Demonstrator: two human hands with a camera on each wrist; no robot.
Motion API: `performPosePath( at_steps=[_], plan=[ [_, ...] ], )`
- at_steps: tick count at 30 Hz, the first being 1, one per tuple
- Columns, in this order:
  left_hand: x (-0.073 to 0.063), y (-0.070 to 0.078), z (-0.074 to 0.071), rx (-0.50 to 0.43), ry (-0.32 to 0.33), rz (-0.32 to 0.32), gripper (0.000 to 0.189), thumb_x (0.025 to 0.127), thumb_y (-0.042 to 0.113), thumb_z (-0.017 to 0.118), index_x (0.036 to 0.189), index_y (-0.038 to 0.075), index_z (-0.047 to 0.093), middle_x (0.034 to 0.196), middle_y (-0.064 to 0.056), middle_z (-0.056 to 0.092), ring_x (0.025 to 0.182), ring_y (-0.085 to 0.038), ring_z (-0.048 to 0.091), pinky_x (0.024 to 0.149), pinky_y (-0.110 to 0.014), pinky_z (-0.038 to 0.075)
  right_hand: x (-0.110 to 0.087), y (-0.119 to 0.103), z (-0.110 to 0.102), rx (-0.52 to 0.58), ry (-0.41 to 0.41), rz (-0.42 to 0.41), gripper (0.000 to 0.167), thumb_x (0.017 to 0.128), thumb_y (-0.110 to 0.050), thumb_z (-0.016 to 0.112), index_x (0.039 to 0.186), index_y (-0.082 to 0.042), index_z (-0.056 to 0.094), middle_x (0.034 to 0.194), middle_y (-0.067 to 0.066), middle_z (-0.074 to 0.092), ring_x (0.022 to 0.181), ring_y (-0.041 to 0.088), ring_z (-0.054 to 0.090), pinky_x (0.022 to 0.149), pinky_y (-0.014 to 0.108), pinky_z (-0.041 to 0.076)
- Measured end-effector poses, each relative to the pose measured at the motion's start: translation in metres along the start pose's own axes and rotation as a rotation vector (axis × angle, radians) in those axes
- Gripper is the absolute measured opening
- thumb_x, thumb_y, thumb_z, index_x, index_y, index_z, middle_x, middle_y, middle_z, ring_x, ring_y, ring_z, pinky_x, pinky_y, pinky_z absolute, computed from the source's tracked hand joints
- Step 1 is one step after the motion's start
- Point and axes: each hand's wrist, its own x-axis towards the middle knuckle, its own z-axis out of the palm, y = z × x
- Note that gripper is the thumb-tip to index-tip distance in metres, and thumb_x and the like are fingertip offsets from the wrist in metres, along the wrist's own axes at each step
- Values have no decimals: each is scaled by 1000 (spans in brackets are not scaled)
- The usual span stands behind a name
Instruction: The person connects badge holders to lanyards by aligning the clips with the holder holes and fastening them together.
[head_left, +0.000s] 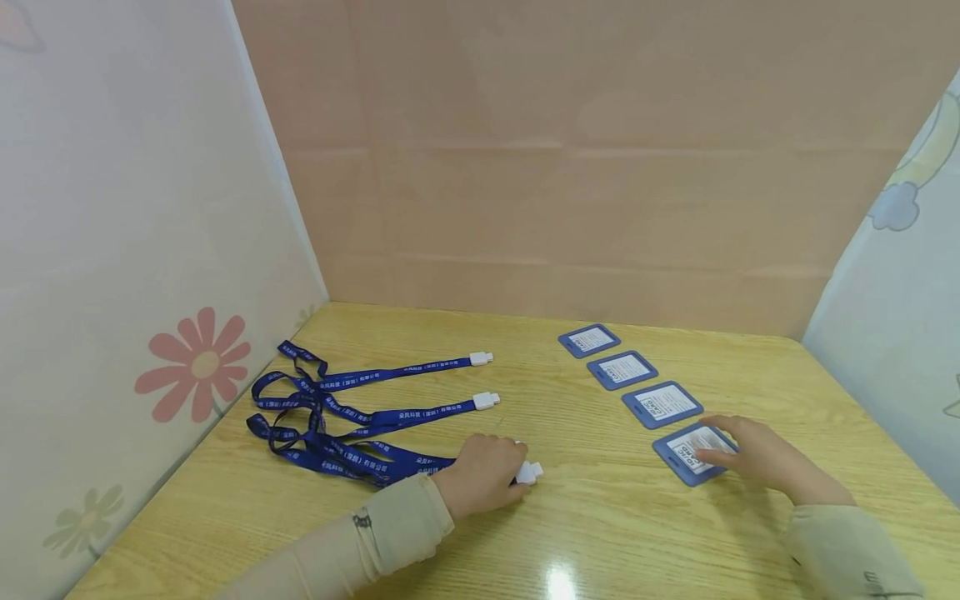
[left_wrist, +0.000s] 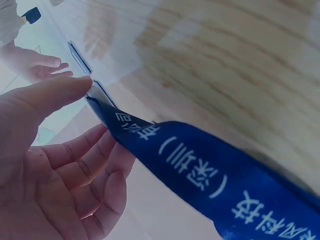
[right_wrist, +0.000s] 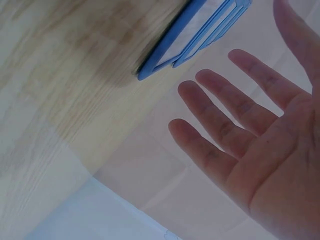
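Note:
In the head view my left hand [head_left: 483, 475] holds the end of the nearest dark blue lanyard [head_left: 412, 463], whose white plastic clip [head_left: 528, 473] pokes out past the fingers. The left wrist view shows thumb and fingers pinching that printed strap [left_wrist: 192, 162]. Over on the right, my right hand [head_left: 768, 457] hovers at the nearest blue badge holder [head_left: 686, 454], thumb and fingers spread above its right side. Its fingers [right_wrist: 215, 127] look extended and apart from the holder [right_wrist: 172, 45] in the right wrist view.
Two more blue lanyards with white clips [head_left: 480, 358] lie behind the held one, their loops bunched at the left. Three other blue badge holders [head_left: 663, 404] run in a slanting row toward the back. Patterned side walls and a plain back wall [head_left: 570, 167] enclose the wooden table [head_left: 585, 542].

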Motion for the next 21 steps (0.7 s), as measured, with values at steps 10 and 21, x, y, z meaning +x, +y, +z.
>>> performPosePath(
  at_steps=[10,21],
  plan=[
    [2,2,-1,-3,15,2,31,84,45,64,93,15,66,76,5,65,58,-4,49,52,-19,39,3,7,-3,-41,-5,-47,56,70,-16,78,116,7,56,111,34,58,103,53,53,84,59,43],
    [4,7,-2,20,42,5,30,84,46,64,89,17,65,74,6,65,57,-3,49,50,-19,37,8,7,-1,-106,-79,-1,59,63,5,73,118,7,55,109,35,56,101,53,52,83,59,44]
  ],
)
